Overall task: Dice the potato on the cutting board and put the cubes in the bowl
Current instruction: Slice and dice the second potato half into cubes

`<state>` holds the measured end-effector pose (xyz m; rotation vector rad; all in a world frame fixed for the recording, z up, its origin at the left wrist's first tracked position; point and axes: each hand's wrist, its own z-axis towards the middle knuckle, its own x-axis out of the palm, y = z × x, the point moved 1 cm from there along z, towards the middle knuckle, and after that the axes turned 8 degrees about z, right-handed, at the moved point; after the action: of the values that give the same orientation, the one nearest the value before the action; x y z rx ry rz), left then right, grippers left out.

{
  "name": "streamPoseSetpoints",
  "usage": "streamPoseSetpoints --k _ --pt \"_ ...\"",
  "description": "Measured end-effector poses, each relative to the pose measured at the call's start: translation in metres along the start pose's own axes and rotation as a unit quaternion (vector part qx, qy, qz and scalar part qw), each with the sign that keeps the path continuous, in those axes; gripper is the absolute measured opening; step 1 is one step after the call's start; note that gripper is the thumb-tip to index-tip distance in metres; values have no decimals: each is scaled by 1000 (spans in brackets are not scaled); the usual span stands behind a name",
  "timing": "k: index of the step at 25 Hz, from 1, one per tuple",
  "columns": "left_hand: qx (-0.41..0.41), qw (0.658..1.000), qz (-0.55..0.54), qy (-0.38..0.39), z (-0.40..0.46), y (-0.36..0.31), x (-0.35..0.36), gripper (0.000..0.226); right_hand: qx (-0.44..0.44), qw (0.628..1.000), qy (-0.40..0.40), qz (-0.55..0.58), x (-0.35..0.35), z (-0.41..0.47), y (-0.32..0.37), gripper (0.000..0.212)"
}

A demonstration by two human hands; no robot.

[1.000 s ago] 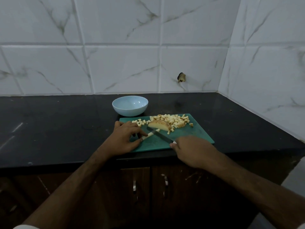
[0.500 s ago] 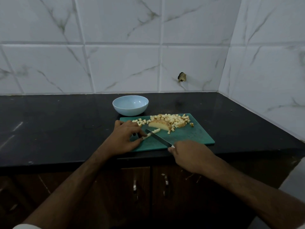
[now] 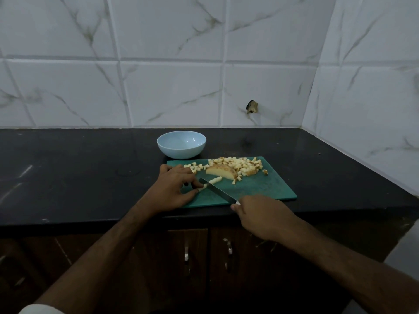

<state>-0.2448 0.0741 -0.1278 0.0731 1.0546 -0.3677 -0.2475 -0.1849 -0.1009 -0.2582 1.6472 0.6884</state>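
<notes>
One bowl [image 3: 181, 144], one board [image 3: 254, 189], one knife [image 3: 217, 191], one potato wedge [image 3: 221, 172], one potato strip [image 3: 209, 184] and a heap of cubes [image 3: 243, 165], too many and too small to count, sit on the dark tabletop [image 3: 68, 173] at the frame's centre. A smaller scatter of cubes lies at the board's upper left.

The left hand [image 3: 174, 189] is curled, its fingertips pinching the lower left end of the strip against the board. The right hand [image 3: 260, 215] is clenched round the knife handle at the board's lower edge; only a pale bit of handle shows by the thumb. The blade runs up and left from that hand and lies across the strip, just right of the left fingertips.

The wedge lies just above and right of the strip, between the two cube groups, apart from both hands. The bowl stands above the board's upper left corner, with no cubes in it.
</notes>
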Motion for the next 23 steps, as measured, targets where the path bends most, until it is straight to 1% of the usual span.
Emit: streamPoseSetpoints --k 3,6,9,12,13,16,18,23 --pt "-4 1000 -2 3 0 0 -1 28 -2 1000 -5 -2 -6 7 2 38" --pt "-10 1000 -3 -2 0 2 0 22 -5 1000 -17 16 -22 10 2 39" --pt "-10 1000 -3 -8 0 4 3 19 -8 1000 6 18 -15 3 2 38" --pt "-13 1000 -7 -9 1 4 2 24 2 1000 20 20 -2 0 3 35" --pt "-13 1000 -8 -8 1 4 1 22 3 1000 21 19 -3 3 4 36" --pt "-16 1000 -13 -8 0 3 1 8 1 1000 3 12 -15 10 6 38" --pt "-17 1000 -17 -13 -1 2 0 7 -6 1000 -6 15 -19 9 6 37" --pt "-23 999 -22 -12 0 3 0 6 -6 1000 8 6 -6 -3 7 36"
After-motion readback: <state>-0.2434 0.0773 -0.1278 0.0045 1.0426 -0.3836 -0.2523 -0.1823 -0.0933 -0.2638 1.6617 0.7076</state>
